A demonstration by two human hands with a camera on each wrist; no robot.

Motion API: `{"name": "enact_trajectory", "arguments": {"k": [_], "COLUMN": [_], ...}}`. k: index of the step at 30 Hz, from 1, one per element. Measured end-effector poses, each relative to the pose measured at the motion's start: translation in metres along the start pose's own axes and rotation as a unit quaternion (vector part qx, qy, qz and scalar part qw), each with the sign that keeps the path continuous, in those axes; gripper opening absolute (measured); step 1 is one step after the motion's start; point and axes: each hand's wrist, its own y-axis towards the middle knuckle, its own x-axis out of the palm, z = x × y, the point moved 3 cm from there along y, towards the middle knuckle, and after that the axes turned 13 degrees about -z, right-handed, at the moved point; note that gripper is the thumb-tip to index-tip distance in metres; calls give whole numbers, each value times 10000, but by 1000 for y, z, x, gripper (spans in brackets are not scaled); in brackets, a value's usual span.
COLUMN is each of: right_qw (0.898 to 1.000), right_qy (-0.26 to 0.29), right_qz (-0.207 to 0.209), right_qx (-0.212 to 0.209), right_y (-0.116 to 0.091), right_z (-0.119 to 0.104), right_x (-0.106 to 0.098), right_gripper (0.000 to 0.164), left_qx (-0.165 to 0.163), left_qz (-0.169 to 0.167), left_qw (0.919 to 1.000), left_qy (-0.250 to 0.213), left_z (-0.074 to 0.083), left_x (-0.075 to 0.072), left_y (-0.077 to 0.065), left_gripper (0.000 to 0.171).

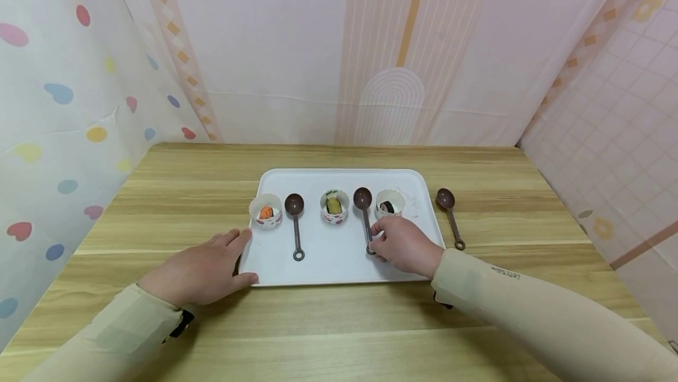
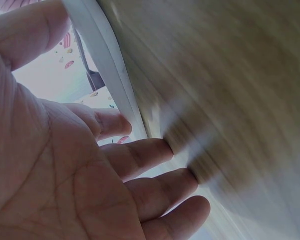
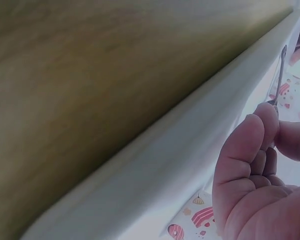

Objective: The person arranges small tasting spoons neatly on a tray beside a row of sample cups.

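Observation:
My right hand (image 1: 406,245) pinches the handle of a brown measuring spoon (image 1: 362,198) over the right half of a white tray (image 1: 333,264). In the right wrist view, the thumb and fingertips meet in that pinch. My left hand (image 1: 198,269) touches the tray's left edge, its fingers loosely extended and its thumb at the near left corner. Close beside the held spoon's bowl stands a paper cup (image 1: 398,198) with a small dark-wrapped piece of sushi (image 1: 387,207). A second brown measuring spoon (image 1: 295,206) lies on the tray's left half.
A paper cup (image 1: 269,225) with an orange-topped sushi piece (image 1: 266,212) stands at the tray's left. Another cup (image 1: 334,219), mid-tray, holds a yellow-green piece (image 1: 333,205). A third measuring spoon (image 1: 446,199) lies on the wooden table (image 1: 339,329), right of the tray. Patterned curtains surround the table.

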Motion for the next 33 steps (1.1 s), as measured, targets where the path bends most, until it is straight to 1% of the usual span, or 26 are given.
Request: {"name": "enact_trajectory", "arguments": {"k": [6,20,28,33], "right_qw": [9999,9998,9994,9991], "right_qy": [-9,-85,-140,-226], "right_qz": [-54,-141,-196,-208], "right_qx": [88,104,252,308], "right_y": [0,7,8,9], "right_z": [0,0,-1,-2], "right_x": [1,4,6,7], "right_gripper": [16,14,15,16], "left_qx": [-14,-21,-53,-9], "left_qz": [-23,-55,-89,-38], "left_qw": [10000,10000,9999,10000], "left_qy": [-2,-30,-14,32], "left_z": [0,0,0,-1], "left_x": [0,-1,-1,0], "left_y": [0,-1,0,1], "left_gripper": [99,100,100,101]}}
